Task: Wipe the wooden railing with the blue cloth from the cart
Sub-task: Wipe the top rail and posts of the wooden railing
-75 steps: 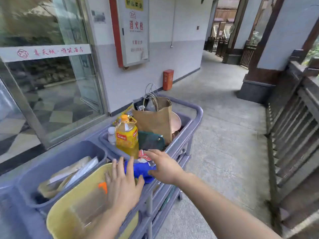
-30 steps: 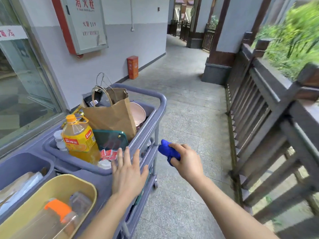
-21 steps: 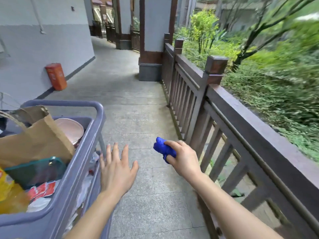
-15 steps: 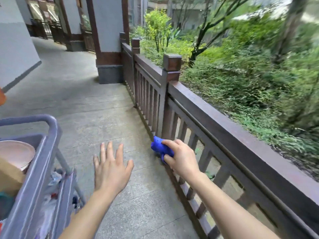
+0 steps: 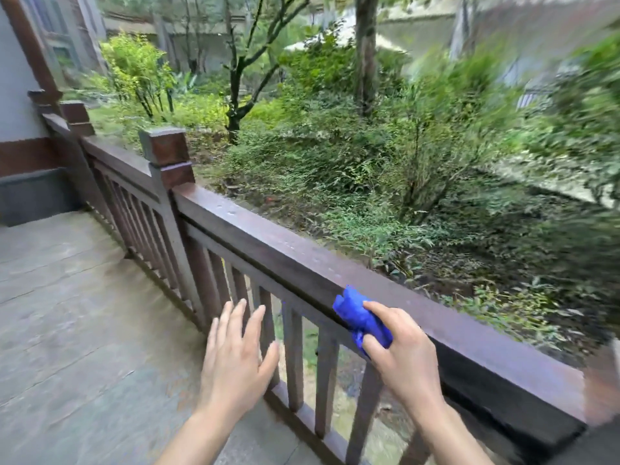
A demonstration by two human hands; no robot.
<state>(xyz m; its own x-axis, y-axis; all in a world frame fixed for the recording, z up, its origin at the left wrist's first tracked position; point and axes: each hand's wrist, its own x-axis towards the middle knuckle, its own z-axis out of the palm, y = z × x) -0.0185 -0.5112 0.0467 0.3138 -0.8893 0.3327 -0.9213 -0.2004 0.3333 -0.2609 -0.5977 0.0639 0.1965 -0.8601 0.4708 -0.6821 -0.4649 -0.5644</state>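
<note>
Up against the near face of the railing (image 5: 268, 250), just beyond your right hand (image 5: 402, 354), you are bringing the blue cloth (image 5: 360, 318) to the wood. You are gripping the cloth bunched in that hand, thumb and fingers closed round it, and its free end is poking out toward the top rail; whether it is actually pressing on the wood or only sitting just in front of it, the view is not making clear. Your left hand (image 5: 235, 350) is hanging open and empty, fingers spread, lower than the right and in front of the slats (image 5: 292, 344), touching nothing as far as can be seen.

So the fetching part appears finished: you are holding the cloth at the railing, and the cart is nowhere in view. The wiping itself is looking barely begun, if begun at all. Ahead of your right hand the rail is running on up to the square post (image 5: 166, 156), with pale specks showing on its top, and behind that hand it is stretching away toward the edge of the view. All of that length is probably waiting for you.
</note>
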